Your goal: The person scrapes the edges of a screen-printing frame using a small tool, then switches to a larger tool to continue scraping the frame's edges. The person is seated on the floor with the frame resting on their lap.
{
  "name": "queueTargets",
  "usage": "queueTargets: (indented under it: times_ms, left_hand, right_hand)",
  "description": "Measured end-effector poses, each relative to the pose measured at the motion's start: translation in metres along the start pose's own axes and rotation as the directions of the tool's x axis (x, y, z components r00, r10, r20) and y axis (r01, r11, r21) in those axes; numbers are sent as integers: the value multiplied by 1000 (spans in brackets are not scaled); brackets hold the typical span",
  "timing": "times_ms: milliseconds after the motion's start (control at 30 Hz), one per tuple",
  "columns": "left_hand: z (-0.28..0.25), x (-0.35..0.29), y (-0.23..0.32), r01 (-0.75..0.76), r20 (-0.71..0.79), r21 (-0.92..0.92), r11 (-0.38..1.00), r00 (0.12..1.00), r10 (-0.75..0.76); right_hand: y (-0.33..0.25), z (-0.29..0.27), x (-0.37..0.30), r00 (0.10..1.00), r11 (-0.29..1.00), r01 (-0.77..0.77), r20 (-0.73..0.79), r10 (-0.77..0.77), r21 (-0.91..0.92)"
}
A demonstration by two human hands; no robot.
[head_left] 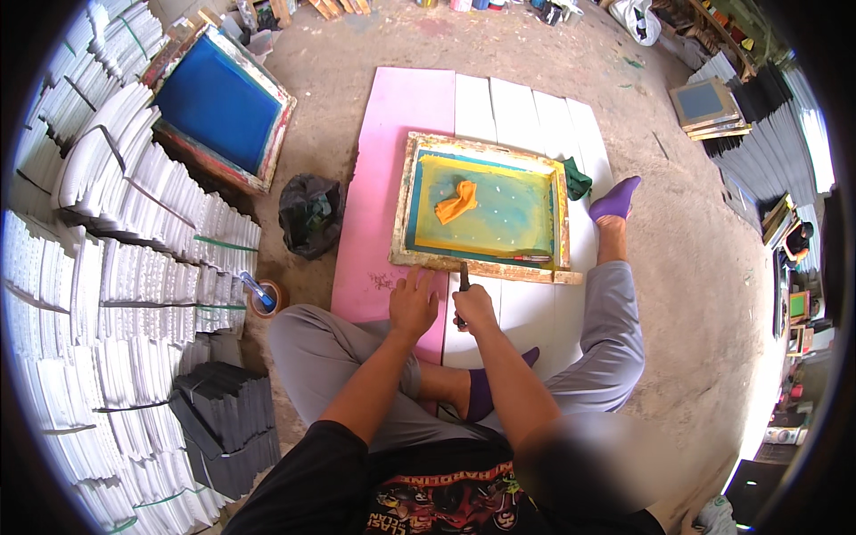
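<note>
A paint-stained wooden screen-printing frame (489,266) lies on pink and white boards in front of me, its mesh yellow and teal. My left hand (414,306) rests palm down on the pink board, fingers apart, with fingertips near the frame's near rail. Wrapped around a slim dark tool (464,280), my right hand (474,307) holds it upright against that same rail. Whether the tool is a knife or pliers is hard to tell. A crumpled orange cloth (456,203) sits on the mesh. Near the frame's lower right lies a thin red-and-white tool (532,258).
Bundled stacks of white sheets (143,294) rise on my left, beside a black stack (227,428). A black plastic bag (310,214), a tape roll (266,298) and a blue-mesh frame (223,98) stand nearby. A dark green cloth (578,178) lies by my purple-socked foot (613,198).
</note>
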State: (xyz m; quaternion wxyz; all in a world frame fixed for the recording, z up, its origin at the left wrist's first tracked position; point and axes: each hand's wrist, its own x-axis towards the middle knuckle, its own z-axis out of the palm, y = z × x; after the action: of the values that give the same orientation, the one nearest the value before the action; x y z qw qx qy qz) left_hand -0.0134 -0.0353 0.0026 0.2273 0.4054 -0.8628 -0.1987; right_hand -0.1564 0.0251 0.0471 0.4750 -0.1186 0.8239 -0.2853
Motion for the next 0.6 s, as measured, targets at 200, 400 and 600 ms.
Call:
queueTargets:
  times_ms: [200,400,600]
  left_hand:
    - [-6,3,6,21,23,3,1000,1000,-21]
    - [-3,6,11,55,68,98,994,996,-62]
    - [4,4,3,41,30,91,995,999,-44]
  right_hand:
    - [11,12,8,982,974,85,-147,-118,-212]
    - [39,13,30,931,922,203,-227,-286,-329]
    - [23,-1,6,993,964,82,67,-102,253]
